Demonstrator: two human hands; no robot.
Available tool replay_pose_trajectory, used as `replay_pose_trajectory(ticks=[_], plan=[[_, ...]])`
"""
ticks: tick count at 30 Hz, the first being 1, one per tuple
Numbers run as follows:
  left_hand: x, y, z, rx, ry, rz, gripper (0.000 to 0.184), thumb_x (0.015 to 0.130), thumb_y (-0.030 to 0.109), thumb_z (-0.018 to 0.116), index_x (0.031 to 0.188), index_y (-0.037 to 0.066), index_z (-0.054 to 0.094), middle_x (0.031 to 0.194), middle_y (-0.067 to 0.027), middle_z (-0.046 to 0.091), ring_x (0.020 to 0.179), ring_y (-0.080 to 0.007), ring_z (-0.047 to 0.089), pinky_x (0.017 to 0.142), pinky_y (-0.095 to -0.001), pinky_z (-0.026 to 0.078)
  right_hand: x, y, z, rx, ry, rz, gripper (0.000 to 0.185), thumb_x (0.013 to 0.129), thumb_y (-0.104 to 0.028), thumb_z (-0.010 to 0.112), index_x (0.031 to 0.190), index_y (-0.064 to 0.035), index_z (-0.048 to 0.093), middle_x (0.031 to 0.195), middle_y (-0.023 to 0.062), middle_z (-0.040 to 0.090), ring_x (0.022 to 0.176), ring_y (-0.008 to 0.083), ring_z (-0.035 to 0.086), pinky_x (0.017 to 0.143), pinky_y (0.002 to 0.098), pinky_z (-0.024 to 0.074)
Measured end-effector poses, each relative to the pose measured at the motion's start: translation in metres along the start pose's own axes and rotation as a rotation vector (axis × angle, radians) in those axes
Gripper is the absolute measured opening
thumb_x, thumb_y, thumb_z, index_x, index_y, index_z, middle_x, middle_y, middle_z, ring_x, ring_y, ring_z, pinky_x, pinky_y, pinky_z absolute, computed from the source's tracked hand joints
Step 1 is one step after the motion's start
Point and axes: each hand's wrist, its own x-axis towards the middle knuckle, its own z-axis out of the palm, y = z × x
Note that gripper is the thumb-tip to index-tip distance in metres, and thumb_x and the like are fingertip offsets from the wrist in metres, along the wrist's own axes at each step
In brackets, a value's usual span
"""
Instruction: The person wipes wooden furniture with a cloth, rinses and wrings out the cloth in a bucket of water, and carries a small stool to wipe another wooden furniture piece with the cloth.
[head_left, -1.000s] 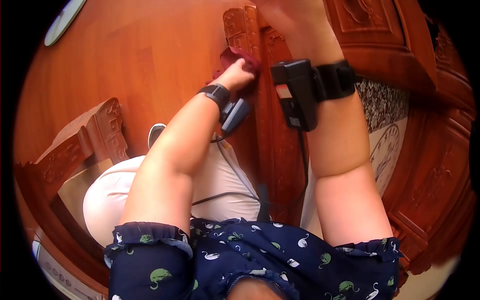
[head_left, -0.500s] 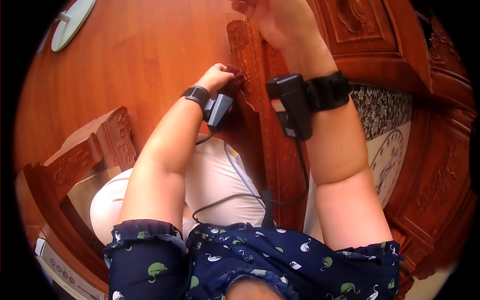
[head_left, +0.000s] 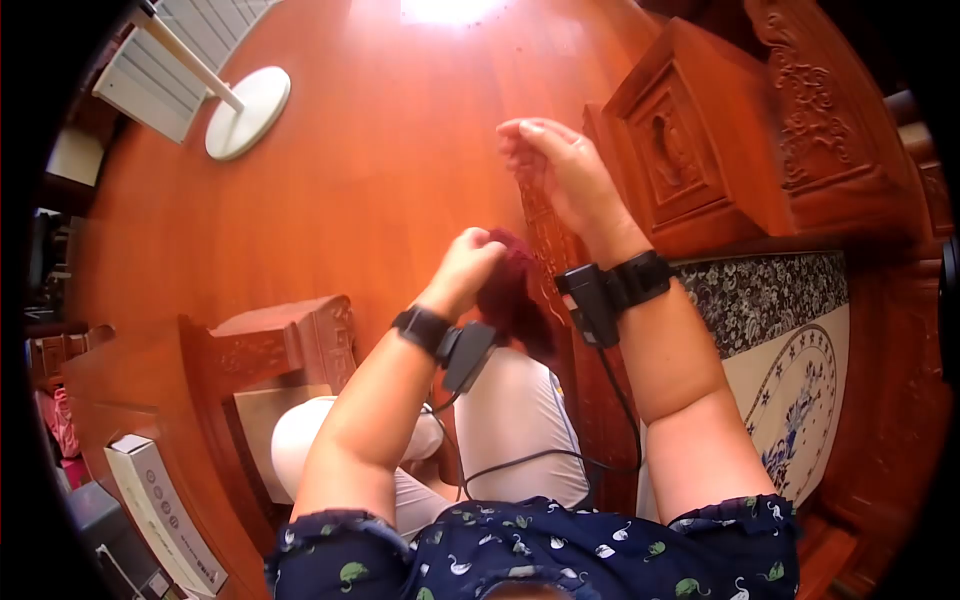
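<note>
One dark red cloth [head_left: 512, 285] bunched in my closed left hand [head_left: 466, 265]; right hand [head_left: 570, 175] half open, fingers curled, nothing visible in it.
The cloth sits near one carved wooden edge [head_left: 545, 225]; open wooden floor [head_left: 380, 150] spreads beyond both hands towards one round white base [head_left: 250, 112]. Two black straps [head_left: 641, 280] circle my wrists.

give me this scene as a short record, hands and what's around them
left hand: closed on a maroon cloth
cloth: bunched at the grip, its far end beyond the fist
right hand: fingers loosely curled, nothing visible in it, beside carved wooden furniture
wrists: strapped device on each, left and right
upper left: round white stand base on the reddish floor
lower left: long white box
</note>
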Motion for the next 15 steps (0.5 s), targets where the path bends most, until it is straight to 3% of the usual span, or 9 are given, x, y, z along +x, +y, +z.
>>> replay_pose_trajectory(ticks=[3,7,9,11,13,15], plan=[[-0.060,0.066,-0.011,-0.251,0.060,0.151,0.024,0.082,0.007,0.049,0.103,-0.004,0.048,0.091,-0.0129,0.058,0.081,-0.0185,0.059,0.067,-0.0291,0.050,0.001,0.003,0.003,-0.138,0.015,-0.013,0.020,0.088,-0.018,0.052,0.097,-0.0020,0.062,0.084,0.0022,0.062,0.075,0.0094,0.056,0.068,0.0222,0.0453],[-0.110,0.067,-0.029,-0.330,0.164,0.311,0.022,0.086,0.005,0.048,0.107,-0.002,0.045,0.099,-0.0117,0.057,0.084,-0.0188,0.059,0.070,-0.0301,0.050,-0.005,0.008,0.011,-0.430,-0.091,-0.033,0.021,0.088,-0.018,0.053,0.098,-0.0009,0.061,0.084,0.0040,0.061,0.075,0.0097,0.056,0.071,0.0249,0.0466],[-0.120,0.056,-0.037,-0.365,0.232,0.320,0.023,0.086,0.004,0.047,0.108,-0.002,0.045,0.100,-0.0114,0.057,0.084,-0.0188,0.059,0.071,-0.0304,0.050,-0.001,0.022,0.010,-0.539,-0.012,-0.165,0.020,0.084,-0.018,0.057,0.091,0.0002,0.061,0.076,0.0052,0.061,0.069,0.0120,0.057,0.064,0.0262,0.0475],[-0.128,0.059,-0.040,-0.444,0.235,0.303,0.022,0.086,0.002,0.045,0.108,-0.001,0.045,0.101,-0.0109,0.057,0.083,-0.0185,0.060,0.072,-0.0304,0.050,-0.003,0.029,0.008,-0.697,0.004,-0.250,0.017,0.080,-0.016,0.058,0.089,-0.0025,0.061,0.079,0.0121,0.061,0.070,0.0203,0.060,0.065,0.0312,0.0481],[-0.117,0.050,-0.046,-0.486,0.307,0.298,0.022,0.087,0.004,0.046,0.108,0.000,0.045,0.101,-0.0106,0.058,0.083,-0.0185,0.060,0.073,-0.0300,0.050,-0.013,0.018,0.016,-0.848,0.006,-0.297,0.013,0.079,-0.013,0.057,0.086,-0.0026,0.061,0.079,0.0134,0.059,0.070,0.0245,0.060,0.065,0.0337,0.0483],[-0.111,0.062,-0.043,-0.493,0.274,0.222,0.022,0.087,0.006,0.047,0.108,0.000,0.045,0.102,-0.0110,0.057,0.088,-0.0182,0.058,0.078,-0.0303,0.049,-0.017,0.011,0.022,-0.885,-0.073,-0.155,0.015,0.081,-0.008,0.055,0.095,-0.0018,0.058,0.086,0.0111,0.058,0.078,0.0199,0.059,0.070,0.0294,0.0463]])
